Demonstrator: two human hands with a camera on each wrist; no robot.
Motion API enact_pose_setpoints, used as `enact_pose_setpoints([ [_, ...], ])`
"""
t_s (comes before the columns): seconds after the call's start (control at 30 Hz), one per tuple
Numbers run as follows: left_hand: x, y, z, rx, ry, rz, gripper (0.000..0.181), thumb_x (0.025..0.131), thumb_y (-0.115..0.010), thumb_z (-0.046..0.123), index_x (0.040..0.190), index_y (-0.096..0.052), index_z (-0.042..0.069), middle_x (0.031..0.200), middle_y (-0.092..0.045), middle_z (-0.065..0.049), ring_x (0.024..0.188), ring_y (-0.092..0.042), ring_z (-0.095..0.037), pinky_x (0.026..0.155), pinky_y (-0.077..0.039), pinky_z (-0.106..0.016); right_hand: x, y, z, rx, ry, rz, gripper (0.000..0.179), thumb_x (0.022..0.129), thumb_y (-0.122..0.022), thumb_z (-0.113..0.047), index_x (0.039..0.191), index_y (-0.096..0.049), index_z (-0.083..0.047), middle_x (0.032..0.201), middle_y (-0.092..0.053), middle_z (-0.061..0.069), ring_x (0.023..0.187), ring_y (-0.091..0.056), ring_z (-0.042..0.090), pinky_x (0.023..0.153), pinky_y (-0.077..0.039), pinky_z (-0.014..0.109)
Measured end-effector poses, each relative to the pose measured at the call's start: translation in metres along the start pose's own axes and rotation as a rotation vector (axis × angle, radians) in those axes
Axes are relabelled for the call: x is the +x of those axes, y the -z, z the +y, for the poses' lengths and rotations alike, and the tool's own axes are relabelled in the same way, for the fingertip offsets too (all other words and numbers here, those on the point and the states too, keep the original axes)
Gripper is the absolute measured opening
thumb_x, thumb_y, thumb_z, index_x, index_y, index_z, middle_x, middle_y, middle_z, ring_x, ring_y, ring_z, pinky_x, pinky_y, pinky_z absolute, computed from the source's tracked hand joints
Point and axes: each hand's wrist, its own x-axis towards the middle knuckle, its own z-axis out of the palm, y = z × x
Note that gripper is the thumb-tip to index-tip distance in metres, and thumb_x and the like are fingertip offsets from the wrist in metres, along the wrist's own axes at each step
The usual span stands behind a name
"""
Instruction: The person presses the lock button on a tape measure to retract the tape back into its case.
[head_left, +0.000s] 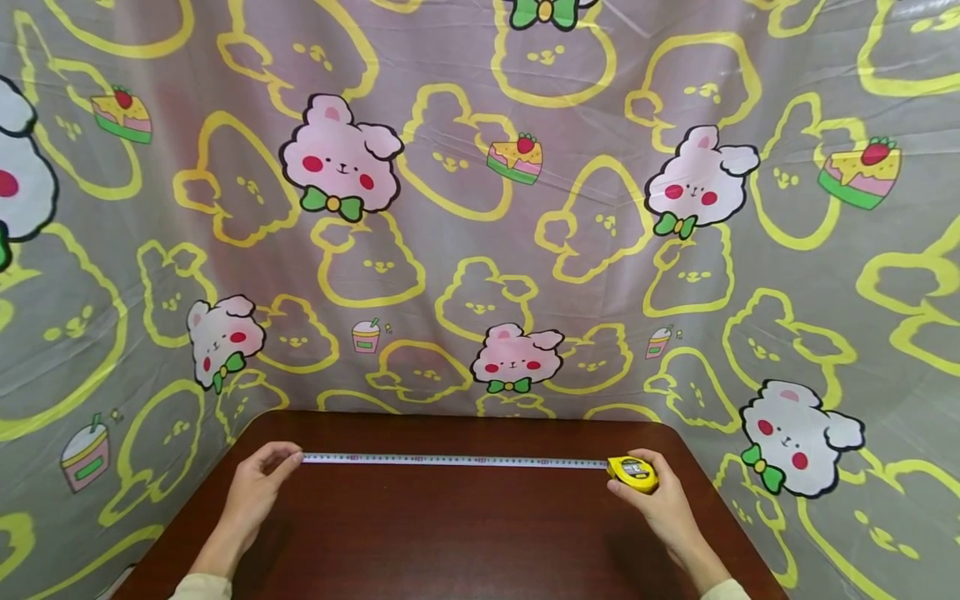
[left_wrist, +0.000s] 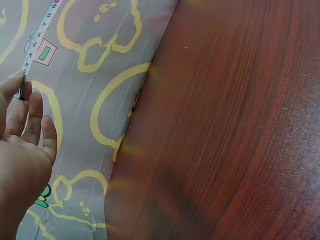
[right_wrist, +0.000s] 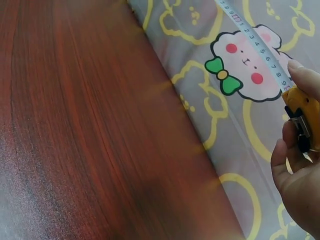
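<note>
A tape measure [head_left: 634, 474] with a yellow case is gripped in my right hand [head_left: 663, 504], at the right of the head view. Its white blade [head_left: 450, 461] is pulled out in a straight, level line to the left, with black numbers and red marks. At the far left my left hand [head_left: 255, 492] pinches the blade's end between thumb and fingers. The left wrist view shows the blade's tip [left_wrist: 22, 82] under the thumb. In the right wrist view a dark metal clip on the case [right_wrist: 302, 120] faces the camera, and the blade leaves the case near my thumb.
Below both hands lies a dark red-brown wooden table [head_left: 450, 533] with rounded far corners. A grey curtain [head_left: 450, 275] printed with cartoon rabbits, cakes and drinks hangs behind the table and along both sides.
</note>
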Motion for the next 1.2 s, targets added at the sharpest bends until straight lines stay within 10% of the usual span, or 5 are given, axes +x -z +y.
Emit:
enact_pose_setpoints([
  [1.2,-0.009,-0.028,0.010,0.009,-0.036,-0.033,0.018,0.099,-0.074,0.017,0.106,-0.072,0.001,0.099,-0.071,-0.007,0.089,-0.060,-0.010,0.076,-0.046,-0.022,-0.004,-0.032,-0.002,0.025,-0.006,-0.019,0.065,0.084,-0.089,-0.014,0.135,-0.049,-0.008,0.127,-0.053,0.019,0.104,-0.056,0.026,0.079,-0.054,0.026],
])
